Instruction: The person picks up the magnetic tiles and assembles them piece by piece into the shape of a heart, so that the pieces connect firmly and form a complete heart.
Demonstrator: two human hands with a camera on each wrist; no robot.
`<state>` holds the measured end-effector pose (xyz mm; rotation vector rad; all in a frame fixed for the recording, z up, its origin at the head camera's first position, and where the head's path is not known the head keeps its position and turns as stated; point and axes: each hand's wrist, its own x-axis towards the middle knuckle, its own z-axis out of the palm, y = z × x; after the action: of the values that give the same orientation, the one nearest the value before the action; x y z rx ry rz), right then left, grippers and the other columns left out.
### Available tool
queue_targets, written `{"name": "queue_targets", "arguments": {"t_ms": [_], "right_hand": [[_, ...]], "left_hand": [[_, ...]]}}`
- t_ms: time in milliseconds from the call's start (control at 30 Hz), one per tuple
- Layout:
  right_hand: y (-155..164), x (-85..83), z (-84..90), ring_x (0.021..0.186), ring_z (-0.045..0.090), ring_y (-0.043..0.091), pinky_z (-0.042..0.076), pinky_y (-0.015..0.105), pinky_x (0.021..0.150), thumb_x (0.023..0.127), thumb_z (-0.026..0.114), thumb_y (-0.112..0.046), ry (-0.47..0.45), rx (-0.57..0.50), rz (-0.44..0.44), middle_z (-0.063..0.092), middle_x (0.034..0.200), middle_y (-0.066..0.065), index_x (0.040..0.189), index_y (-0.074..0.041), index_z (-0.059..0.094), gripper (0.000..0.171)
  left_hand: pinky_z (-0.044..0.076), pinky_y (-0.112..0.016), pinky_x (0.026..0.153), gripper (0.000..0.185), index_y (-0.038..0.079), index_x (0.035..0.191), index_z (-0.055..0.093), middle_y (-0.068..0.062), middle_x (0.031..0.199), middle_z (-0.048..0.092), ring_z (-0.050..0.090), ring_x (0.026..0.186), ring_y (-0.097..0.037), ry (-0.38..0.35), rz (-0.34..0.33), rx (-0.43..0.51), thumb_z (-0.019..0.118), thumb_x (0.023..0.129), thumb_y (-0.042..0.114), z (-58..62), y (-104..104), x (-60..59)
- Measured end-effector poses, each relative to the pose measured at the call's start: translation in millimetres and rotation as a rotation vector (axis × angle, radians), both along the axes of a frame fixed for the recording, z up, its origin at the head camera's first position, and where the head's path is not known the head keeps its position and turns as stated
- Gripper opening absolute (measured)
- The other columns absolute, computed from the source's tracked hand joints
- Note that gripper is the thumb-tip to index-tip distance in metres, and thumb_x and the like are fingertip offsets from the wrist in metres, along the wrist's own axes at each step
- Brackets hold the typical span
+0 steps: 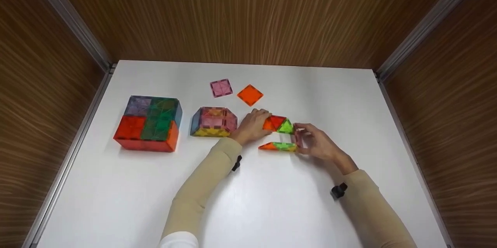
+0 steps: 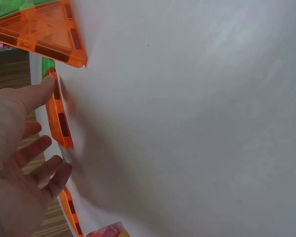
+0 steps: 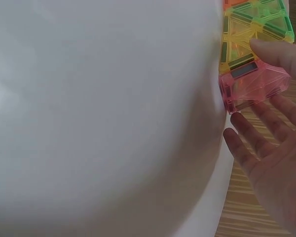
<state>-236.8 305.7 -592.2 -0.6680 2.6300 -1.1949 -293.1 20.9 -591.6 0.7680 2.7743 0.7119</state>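
Note:
Two rows of translucent magnetic tiles stand between the hands, apart at the left and joined at the right by a pink tile [image 1: 298, 138]. The back row has an orange triangle tile [image 1: 268, 124], a red triangle [image 1: 277, 121] and a green triangle [image 1: 286, 127]. The front row [image 1: 280, 146] shows orange, green and yellow. My left hand [image 1: 254, 125] holds the orange triangle tile, thumb on its near face, fingers partly hidden behind it. With thumb and fingers spread across it, my right hand [image 3: 281, 148] grips the pink tile at the right end.
A tile box [image 1: 149, 124] in red, green and purple stands at the left. Between it and my left hand sits a slope-sided tile block [image 1: 213, 122]. A pink square [image 1: 221, 88] and an orange square [image 1: 250, 95] lie behind. Wood-grain panels [image 1: 233, 15] border the white table [image 1: 264, 201].

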Motion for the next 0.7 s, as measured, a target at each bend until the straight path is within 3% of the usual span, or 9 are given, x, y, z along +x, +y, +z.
{"name": "queue_targets", "arguments": {"t_ms": [267, 500, 700], "right_hand": [[4.3, 0.9, -0.5, 0.131, 0.062, 0.039, 0.05, 0.061, 0.112, 0.08, 0.089, -0.007, 0.013, 0.006, 0.002, 0.058, 0.152, 0.019, 0.154, -0.008, 0.051, 0.083], [3.5, 3.5, 1.7, 0.134, 0.06, 0.038, 0.048, 0.06, 0.115, 0.079, 0.09, -0.007, -0.033, 0.012, -0.025, 0.057, 0.153, 0.017, 0.155, -0.008, 0.05, 0.086], [1.1, 1.6, 2.5, 0.136, 0.059, 0.039, 0.047, 0.061, 0.115, 0.079, 0.09, -0.006, -0.057, 0.0, -0.021, 0.056, 0.154, 0.017, 0.155, -0.008, 0.049, 0.087]], "left_hand": [[0.045, -0.045, 0.117, 0.059, 0.006, 0.153, 0.053, -0.014, 0.147, 0.059, 0.051, 0.136, -0.033, 0.002, 0.013, -0.049, 0.071, 0.102, 0.031, -1.2, 2.7, 2.5], [0.047, -0.041, 0.116, 0.067, 0.004, 0.151, 0.053, -0.017, 0.14, 0.051, 0.054, 0.129, -0.032, -0.052, 0.039, 0.076, 0.081, 0.094, 0.023, 0.7, -1.6, 10.9], [0.052, -0.04, 0.112, 0.05, 0.009, 0.142, 0.057, -0.014, 0.132, 0.049, 0.059, 0.125, -0.029, -0.067, 0.038, 0.183, 0.078, 0.097, 0.016, 3.6, -6.5, 16.0]]}}
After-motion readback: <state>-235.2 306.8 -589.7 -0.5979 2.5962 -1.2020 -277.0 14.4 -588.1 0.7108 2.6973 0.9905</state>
